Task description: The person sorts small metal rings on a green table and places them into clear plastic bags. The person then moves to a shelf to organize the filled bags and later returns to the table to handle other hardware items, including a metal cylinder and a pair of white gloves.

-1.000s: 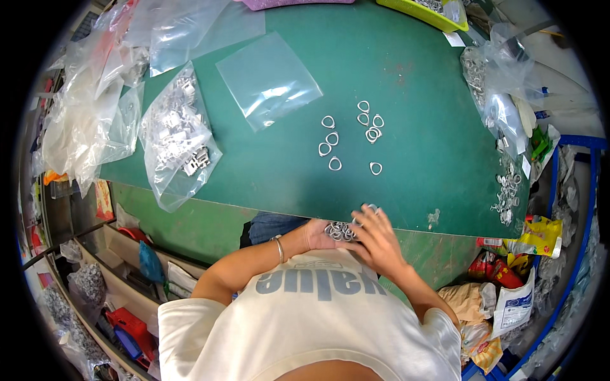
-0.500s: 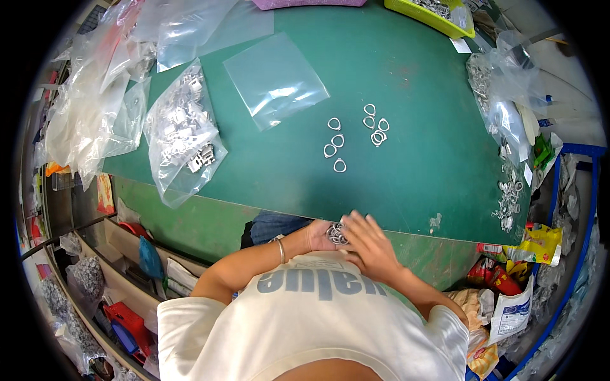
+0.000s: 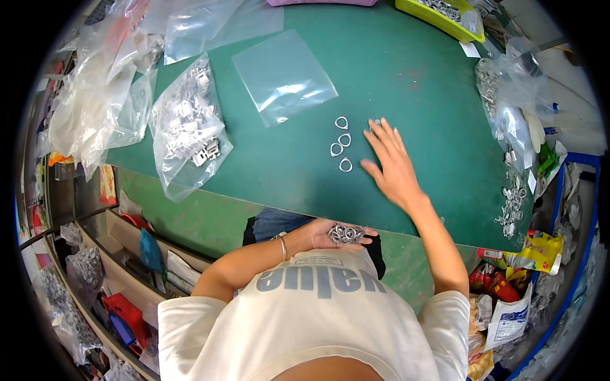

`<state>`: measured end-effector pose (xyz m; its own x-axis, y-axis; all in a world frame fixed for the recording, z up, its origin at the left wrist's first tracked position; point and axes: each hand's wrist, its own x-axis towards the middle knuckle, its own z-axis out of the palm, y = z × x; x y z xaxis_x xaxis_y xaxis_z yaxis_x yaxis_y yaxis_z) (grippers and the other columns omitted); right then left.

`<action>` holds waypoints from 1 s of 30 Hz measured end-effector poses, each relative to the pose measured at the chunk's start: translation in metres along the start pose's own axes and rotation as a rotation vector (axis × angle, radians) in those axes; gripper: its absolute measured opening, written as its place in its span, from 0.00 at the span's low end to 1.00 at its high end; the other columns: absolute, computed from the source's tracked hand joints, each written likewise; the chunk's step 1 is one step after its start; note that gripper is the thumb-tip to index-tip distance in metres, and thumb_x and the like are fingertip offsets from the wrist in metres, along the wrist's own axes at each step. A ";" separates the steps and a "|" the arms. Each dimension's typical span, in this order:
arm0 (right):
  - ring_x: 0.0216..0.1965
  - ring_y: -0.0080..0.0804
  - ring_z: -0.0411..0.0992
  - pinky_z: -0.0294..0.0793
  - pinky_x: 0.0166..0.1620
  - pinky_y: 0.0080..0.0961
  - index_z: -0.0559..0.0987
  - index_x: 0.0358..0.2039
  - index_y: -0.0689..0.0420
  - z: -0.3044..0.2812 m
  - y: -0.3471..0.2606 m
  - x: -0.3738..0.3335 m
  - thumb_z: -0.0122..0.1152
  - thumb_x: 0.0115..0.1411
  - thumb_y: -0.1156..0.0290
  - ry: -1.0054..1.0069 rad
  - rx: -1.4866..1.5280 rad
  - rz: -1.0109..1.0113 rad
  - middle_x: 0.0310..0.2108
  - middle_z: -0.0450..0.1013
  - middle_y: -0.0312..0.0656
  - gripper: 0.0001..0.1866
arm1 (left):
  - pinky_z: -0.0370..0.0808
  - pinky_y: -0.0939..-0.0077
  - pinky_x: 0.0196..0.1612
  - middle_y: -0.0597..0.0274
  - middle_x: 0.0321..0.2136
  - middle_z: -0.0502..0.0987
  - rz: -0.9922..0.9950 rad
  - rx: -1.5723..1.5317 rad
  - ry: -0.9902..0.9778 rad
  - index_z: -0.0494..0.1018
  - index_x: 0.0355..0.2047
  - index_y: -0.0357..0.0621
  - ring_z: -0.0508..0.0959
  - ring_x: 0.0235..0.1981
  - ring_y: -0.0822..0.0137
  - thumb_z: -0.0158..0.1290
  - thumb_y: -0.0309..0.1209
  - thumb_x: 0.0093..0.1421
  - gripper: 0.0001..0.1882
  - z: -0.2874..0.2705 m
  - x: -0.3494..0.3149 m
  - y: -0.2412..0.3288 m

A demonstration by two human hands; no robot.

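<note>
My left hand (image 3: 319, 234) is turned palm up just below the table's front edge, cradling a small heap of metal rings (image 3: 347, 235). My right hand (image 3: 395, 168) lies over the green tabletop, palm down with its fingers stretched out. A bit of metal (image 3: 377, 120) shows at its fingertips; whatever else is under the hand is hidden. To the left of that hand, several loose rounded-triangular rings (image 3: 345, 140) lie spread on the table, apart from the fingers.
A flat clear plastic bag (image 3: 284, 77) lies beyond the rings. Leftward are a bag of metal parts (image 3: 190, 127) and crumpled plastic bags (image 3: 89, 108). A yellow-green tray (image 3: 438, 19) stands far right; loose metal pieces (image 3: 511, 203) lie along the right edge.
My right hand has left my left hand and reached forward and right onto the table, covering the right-hand group of rings. My left hand now shows its heap uncovered.
</note>
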<state>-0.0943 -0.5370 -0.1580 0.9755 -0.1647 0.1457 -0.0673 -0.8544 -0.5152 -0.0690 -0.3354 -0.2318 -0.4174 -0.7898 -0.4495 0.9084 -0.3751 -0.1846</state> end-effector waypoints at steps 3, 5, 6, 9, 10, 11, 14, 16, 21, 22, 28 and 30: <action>0.60 0.48 0.48 0.46 0.60 0.45 0.65 0.50 0.65 -0.003 -0.027 -0.044 0.60 0.47 0.65 -0.102 0.085 0.002 0.56 0.54 0.49 0.30 | 0.70 0.57 0.48 0.44 0.47 0.67 0.002 0.002 0.010 0.61 0.50 0.35 0.70 0.47 0.50 0.37 0.44 0.61 0.26 0.014 -0.007 0.000; 0.60 0.48 0.49 0.47 0.60 0.46 0.66 0.48 0.65 -0.002 -0.048 -0.071 0.63 0.43 0.66 -0.190 0.154 -0.004 0.56 0.56 0.49 0.31 | 0.70 0.57 0.48 0.47 0.46 0.69 -0.018 -0.076 -0.038 0.62 0.49 0.37 0.71 0.46 0.52 0.38 0.46 0.61 0.25 0.006 -0.006 -0.002; 0.59 0.48 0.50 0.48 0.59 0.46 0.67 0.48 0.65 -0.001 -0.057 -0.084 0.63 0.43 0.67 -0.216 0.185 -0.034 0.55 0.57 0.49 0.31 | 0.71 0.58 0.47 0.48 0.45 0.69 -0.027 -0.142 -0.092 0.63 0.48 0.37 0.71 0.46 0.54 0.38 0.46 0.61 0.25 -0.009 -0.001 -0.004; 0.57 0.48 0.55 0.53 0.57 0.46 0.69 0.45 0.64 0.010 -0.069 -0.107 0.64 0.41 0.67 -0.235 0.276 -0.163 0.51 0.61 0.49 0.29 | 0.72 0.60 0.45 0.51 0.43 0.71 0.010 -0.038 -0.028 0.66 0.45 0.41 0.73 0.44 0.59 0.38 0.48 0.60 0.24 -0.023 0.001 -0.005; 0.56 0.48 0.56 0.55 0.56 0.45 0.70 0.44 0.64 0.014 -0.067 -0.111 0.64 0.42 0.67 -0.207 0.305 -0.235 0.50 0.63 0.49 0.28 | 0.72 0.59 0.44 0.51 0.44 0.71 0.013 -0.018 0.061 0.66 0.45 0.40 0.73 0.44 0.59 0.38 0.48 0.60 0.24 -0.023 0.003 -0.005; 0.55 0.48 0.58 0.56 0.55 0.45 0.71 0.43 0.63 0.016 -0.067 -0.110 0.63 0.42 0.67 -0.176 0.335 -0.311 0.49 0.64 0.49 0.26 | 0.72 0.59 0.44 0.51 0.44 0.71 0.018 0.003 0.151 0.66 0.45 0.40 0.73 0.44 0.59 0.38 0.48 0.60 0.24 -0.021 0.003 -0.004; 0.54 0.47 0.59 0.58 0.55 0.44 0.71 0.43 0.63 0.014 -0.058 -0.077 0.60 0.47 0.68 -0.020 0.275 -0.233 0.48 0.65 0.48 0.22 | 0.72 0.56 0.44 0.48 0.42 0.71 -0.018 -0.038 0.052 0.65 0.47 0.37 0.74 0.41 0.53 0.33 0.52 0.60 0.30 -0.012 -0.004 -0.003; 0.55 0.46 0.57 0.57 0.56 0.42 0.70 0.44 0.64 0.011 -0.055 -0.043 0.59 0.48 0.68 0.015 0.201 -0.156 0.50 0.63 0.48 0.22 | 0.70 0.53 0.45 0.43 0.41 0.71 -0.069 -0.032 0.034 0.64 0.48 0.34 0.74 0.39 0.49 0.32 0.52 0.59 0.32 -0.011 -0.003 -0.001; 0.59 0.42 0.52 0.53 0.58 0.40 0.68 0.46 0.65 0.016 -0.051 -0.041 0.57 0.49 0.68 -0.114 0.074 -0.120 0.54 0.58 0.48 0.24 | 0.71 0.53 0.45 0.43 0.40 0.72 -0.069 -0.125 -0.059 0.64 0.46 0.32 0.74 0.40 0.50 0.36 0.48 0.60 0.28 -0.021 0.001 -0.001; 0.57 0.41 0.55 0.55 0.57 0.40 0.68 0.46 0.65 0.017 -0.059 -0.054 0.58 0.49 0.69 -0.114 0.081 -0.126 0.52 0.61 0.48 0.24 | 0.72 0.54 0.44 0.44 0.40 0.72 -0.025 -0.096 0.026 0.64 0.46 0.32 0.74 0.40 0.51 0.37 0.47 0.60 0.27 -0.020 -0.004 -0.003; 0.48 0.42 0.67 0.66 0.50 0.40 0.73 0.37 0.66 0.041 -0.078 -0.130 0.60 0.46 0.72 0.055 0.205 -0.201 0.42 0.70 0.46 0.17 | 0.75 0.68 0.39 0.53 0.36 0.73 0.026 0.035 0.139 0.67 0.40 0.35 0.76 0.36 0.63 0.45 0.36 0.58 0.16 -0.028 -0.004 -0.004; 0.45 0.42 0.69 0.68 0.48 0.40 0.74 0.35 0.65 0.040 -0.080 -0.138 0.59 0.46 0.74 0.172 0.297 -0.214 0.40 0.71 0.46 0.14 | 0.74 0.66 0.42 0.51 0.37 0.73 0.028 0.171 0.115 0.67 0.41 0.35 0.75 0.38 0.61 0.48 0.35 0.56 0.17 -0.023 -0.002 -0.003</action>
<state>-0.2147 -0.4263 -0.1710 0.9100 -0.1000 0.4023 0.2215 -0.7030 -0.6759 -0.0705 -0.3212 -0.2500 -0.3778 -0.7439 -0.5512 0.8985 -0.4384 -0.0242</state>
